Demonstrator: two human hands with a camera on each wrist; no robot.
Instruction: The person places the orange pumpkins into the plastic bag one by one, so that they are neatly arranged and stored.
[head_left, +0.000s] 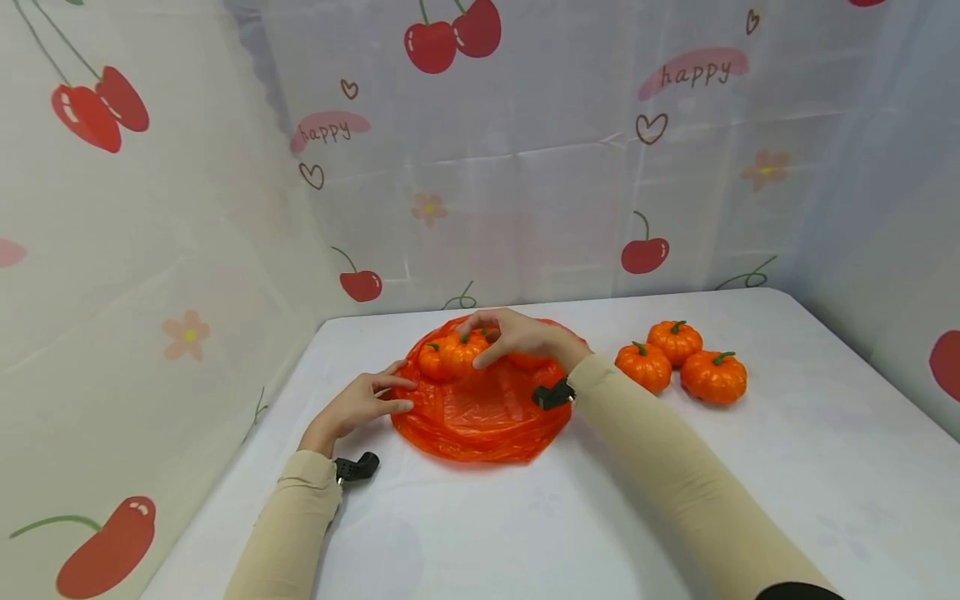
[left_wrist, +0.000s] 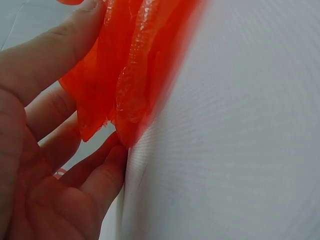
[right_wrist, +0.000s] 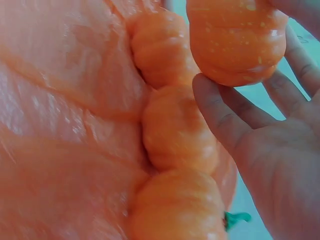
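An orange-red plastic bag (head_left: pixel 487 417) lies spread on the table with its mouth wide. My left hand (head_left: pixel 363 406) holds its left edge; in the left wrist view the thumb lies over the bag (left_wrist: pixel 135 75) and some fingers are behind it. Over the back of the bag, my right hand (head_left: pixel 513 333) grips a small orange toy pumpkin (head_left: pixel 463 358), its green stem upward. The right wrist view shows this pumpkin (right_wrist: pixel 237 40) between thumb and fingers, above a row of other pumpkins (right_wrist: pixel 180 127) at the bag. One more pumpkin (head_left: pixel 432 362) sits left of the held one.
Three more toy pumpkins (head_left: pixel 714 377) stand together on the white table (head_left: pixel 480 533), right of the bag and beyond the right forearm. A cherry-printed curtain (head_left: pixel 510 183) closes off the back and sides.
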